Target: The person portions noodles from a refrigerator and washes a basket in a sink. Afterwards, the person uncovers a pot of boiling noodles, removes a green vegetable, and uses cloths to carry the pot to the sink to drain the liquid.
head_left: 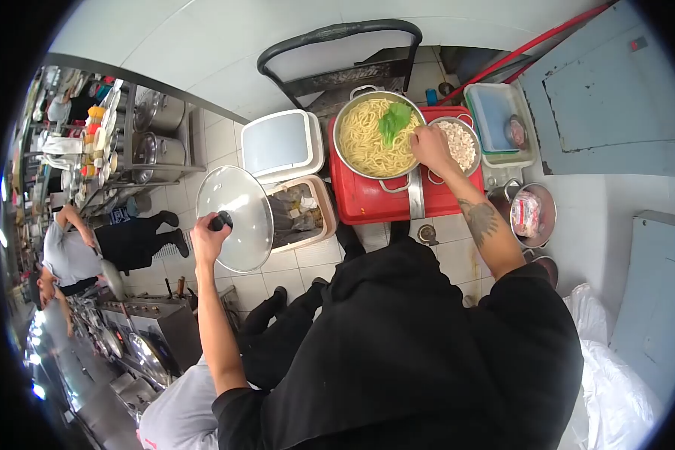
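My left hand [211, 237] grips the black knob of a glass lid [236, 202], held tilted out to the left. A large metal pot of yellow noodles [371, 139] sits on a red lidded box [360, 196]. Green leaves [395, 122] lie on the noodles, right of centre. Over the pot's right rim is my right hand [430, 147], its fingers curled together; what they hold, if anything, is hidden. Just beyond that hand stands a smaller pot of pale chopped pieces [459, 145], partly covered by my wrist.
An open bin [328, 206] with its grey-and-white lid [277, 146] stands left of the red box. A black tubular handle [337, 31] rises behind. To the right are a plastic tub [495, 120] and a pot with a wrapped package [527, 214]. Co-workers [71, 251] stand at left.
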### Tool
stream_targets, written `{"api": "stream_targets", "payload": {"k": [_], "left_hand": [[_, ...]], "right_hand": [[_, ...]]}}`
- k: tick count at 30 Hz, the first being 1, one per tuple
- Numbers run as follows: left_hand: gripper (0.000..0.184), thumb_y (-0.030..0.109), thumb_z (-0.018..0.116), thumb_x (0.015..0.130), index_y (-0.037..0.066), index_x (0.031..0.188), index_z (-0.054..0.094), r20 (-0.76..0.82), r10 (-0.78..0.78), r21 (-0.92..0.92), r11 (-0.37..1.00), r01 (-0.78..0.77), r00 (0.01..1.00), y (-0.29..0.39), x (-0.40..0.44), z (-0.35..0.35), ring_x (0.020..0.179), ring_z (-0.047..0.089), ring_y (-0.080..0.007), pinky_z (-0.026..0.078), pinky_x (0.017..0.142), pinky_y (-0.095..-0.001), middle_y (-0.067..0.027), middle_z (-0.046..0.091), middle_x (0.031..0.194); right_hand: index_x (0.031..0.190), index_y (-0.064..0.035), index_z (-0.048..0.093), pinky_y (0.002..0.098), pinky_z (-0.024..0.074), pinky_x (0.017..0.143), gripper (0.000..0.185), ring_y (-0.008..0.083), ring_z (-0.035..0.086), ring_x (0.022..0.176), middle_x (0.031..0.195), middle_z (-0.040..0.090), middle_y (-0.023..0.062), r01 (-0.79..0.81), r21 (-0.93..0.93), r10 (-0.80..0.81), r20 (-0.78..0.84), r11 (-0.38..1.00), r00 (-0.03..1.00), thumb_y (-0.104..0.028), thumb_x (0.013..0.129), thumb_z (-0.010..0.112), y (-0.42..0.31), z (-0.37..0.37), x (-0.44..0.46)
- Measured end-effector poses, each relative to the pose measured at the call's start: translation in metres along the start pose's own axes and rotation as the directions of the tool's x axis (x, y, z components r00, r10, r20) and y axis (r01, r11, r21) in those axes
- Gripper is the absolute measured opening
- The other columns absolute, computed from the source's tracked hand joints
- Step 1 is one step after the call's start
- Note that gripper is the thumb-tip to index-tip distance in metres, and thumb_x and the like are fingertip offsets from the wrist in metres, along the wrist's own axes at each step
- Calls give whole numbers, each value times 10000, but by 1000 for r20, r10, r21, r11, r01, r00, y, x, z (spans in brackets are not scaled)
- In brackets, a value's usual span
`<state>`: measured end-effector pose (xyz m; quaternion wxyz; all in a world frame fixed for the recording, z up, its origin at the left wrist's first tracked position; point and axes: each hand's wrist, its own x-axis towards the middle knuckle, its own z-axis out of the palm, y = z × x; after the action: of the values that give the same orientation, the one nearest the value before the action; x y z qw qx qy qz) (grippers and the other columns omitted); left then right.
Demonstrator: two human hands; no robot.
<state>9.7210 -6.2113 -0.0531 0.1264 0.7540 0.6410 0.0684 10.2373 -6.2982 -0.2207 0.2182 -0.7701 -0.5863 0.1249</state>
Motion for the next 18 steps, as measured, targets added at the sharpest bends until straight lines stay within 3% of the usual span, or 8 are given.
{"api": "stream_targets", "payload": {"k": [5, 8, 10, 13, 14, 15, 16, 18], "left_hand": [[370, 158, 724, 620, 15, 957, 670, -28, 17, -72, 997, -19, 999, 1, -15, 11, 739, 641, -286, 505, 707, -341, -158, 637, 860], [362, 146, 723, 616, 16, 950, 670, -51, 16, -107, 994, -21, 999, -3, -22, 12, 731, 635, -287, 504, 698, -341, -159, 630, 841], [359, 139, 722, 614, 13, 946, 669, -58, 11, -106, 994, -17, 998, 0, -28, 11, 728, 633, -290, 504, 695, -341, -159, 627, 831], [358, 135, 723, 607, -1, 933, 666, -36, -22, -107, 994, 18, 999, 0, -38, 14, 733, 630, -303, 504, 691, -343, -165, 628, 837], [360, 132, 722, 603, -6, 930, 665, -62, 7, -108, 994, -14, 998, -8, -43, 17, 739, 631, -310, 506, 693, -347, -170, 629, 846], [361, 130, 722, 600, -10, 928, 664, -87, 37, -107, 993, -46, 996, -13, -47, 18, 745, 631, -317, 507, 695, -351, -175, 630, 854], [367, 124, 721, 594, -10, 931, 664, -70, 21, -103, 994, -28, 997, -11, -50, 17, 764, 637, -322, 510, 710, -361, -183, 633, 869], [370, 122, 721, 592, -8, 934, 665, -68, -5, -114, 994, -2, 998, -8, -57, 19, 772, 639, -321, 512, 720, -364, -184, 633, 870]], "right_hand": [[764, 9, 651, 498, 420, 795, 229, 393, 573, 839, 842, 648, 215, 81, -4, -81, -41, 997, 996, -189, 786, 539, -15, -12, 4], [830, -1, 662, 517, 398, 819, 246, 385, 578, 922, 908, 653, 213, 46, -18, -45, 72, 999, 996, -224, 786, 567, -24, -13, 10], [867, -22, 665, 524, 400, 824, 260, 383, 588, 935, 954, 654, 203, -29, -95, 61, 352, 995, 934, -255, 771, 600, -29, -19, 12], [906, -52, 672, 524, 383, 846, 307, 358, 589, 997, 1015, 661, 162, 30, -226, 92, 512, 974, 854, -316, 750, 650, -40, -25, 21], [912, -59, 667, 493, 400, 832, 259, 323, 599, 976, 989, 669, 125, 116, -238, 26, 519, 964, 854, -270, 771, 618, -47, -24, 27], [912, -59, 667, 493, 400, 832, 259, 323, 599, 976, 989, 669, 125, 125, -236, 15, 516, 964, 856, -270, 771, 618, -50, -14, 37], [917, -73, 673, 467, 395, 839, 223, 307, 597, 967, 972, 661, 125, 255, -286, -140, 369, 924, 919, -237, 784, 600, -50, 5, 50], [881, -107, 683, 413, 392, 851, 181, 254, 584, 930, 919, 640, 104, 430, -373, -417, 118, 822, 901, -154, 802, 527, -46, 52, 74]]}}
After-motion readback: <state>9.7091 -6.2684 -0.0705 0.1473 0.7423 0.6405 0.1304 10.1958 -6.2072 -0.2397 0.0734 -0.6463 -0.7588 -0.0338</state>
